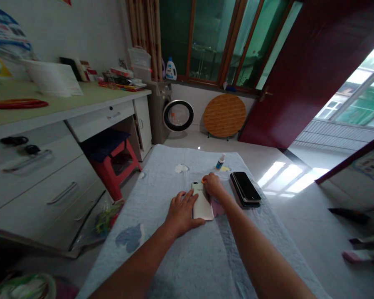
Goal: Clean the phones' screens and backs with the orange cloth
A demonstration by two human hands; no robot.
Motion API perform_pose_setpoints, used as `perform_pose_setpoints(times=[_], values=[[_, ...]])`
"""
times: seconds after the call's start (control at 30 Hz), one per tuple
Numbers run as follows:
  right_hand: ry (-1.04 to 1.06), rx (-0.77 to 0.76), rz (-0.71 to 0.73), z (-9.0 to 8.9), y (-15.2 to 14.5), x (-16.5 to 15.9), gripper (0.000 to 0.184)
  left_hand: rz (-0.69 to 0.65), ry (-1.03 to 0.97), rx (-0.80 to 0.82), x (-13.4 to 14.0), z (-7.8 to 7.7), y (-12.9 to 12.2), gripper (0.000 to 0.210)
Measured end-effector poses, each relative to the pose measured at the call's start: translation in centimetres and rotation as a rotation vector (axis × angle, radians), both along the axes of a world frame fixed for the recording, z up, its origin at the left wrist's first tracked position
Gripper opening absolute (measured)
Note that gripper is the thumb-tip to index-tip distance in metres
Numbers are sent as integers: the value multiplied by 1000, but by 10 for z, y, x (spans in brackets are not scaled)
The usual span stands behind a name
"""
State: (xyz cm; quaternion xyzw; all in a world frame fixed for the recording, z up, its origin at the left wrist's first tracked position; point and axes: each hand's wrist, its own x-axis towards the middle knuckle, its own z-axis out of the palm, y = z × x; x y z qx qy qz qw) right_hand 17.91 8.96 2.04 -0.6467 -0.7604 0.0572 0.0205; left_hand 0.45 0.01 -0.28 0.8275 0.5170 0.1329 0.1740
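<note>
A pale gold smartphone [202, 208] lies back up on the bed-like surface, its camera at the top left corner. My left hand [181, 214] bears on its left side, with the index finger on the back and the thumb along the bottom edge. At the phone's top right edge my right hand [214, 185] is closed around a small orange thing [203, 181], mostly hidden by the fingers. Beyond that hand stands a small white spray bottle [220, 162] with a blue label. A stack of dark phones [245, 187] lies to the right.
A light blue patterned cloth [162, 174] covers the surface under my hands. On the left are a white desk [106, 120] and a red stool [121, 166]. Farther back, a washing machine [158, 112] has its round door open, beside a round wooden tabletop [225, 115].
</note>
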Motion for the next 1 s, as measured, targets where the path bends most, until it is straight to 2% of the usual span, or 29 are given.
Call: perform_pose_setpoints(times=[0.23, 0.5, 0.73, 0.87, 1.0], values=[[-22, -17, 113, -3, 13, -19, 29, 6, -14, 23, -1, -2, -1, 86], [40, 8, 274, 1, 8, -41, 23, 1, -22, 57, -1, 0, -2, 88], [84, 76, 95, -1, -12, -3, 31, 4, 32, -5, -1, 1, -1, 90], [221, 107, -16, -7, -39, 11, 28, 1, 60, 5, 0, 1, -1, 90], [339, 127, -39, -10, -73, 10, 26, 1, 73, 11, 1, -1, -2, 89]])
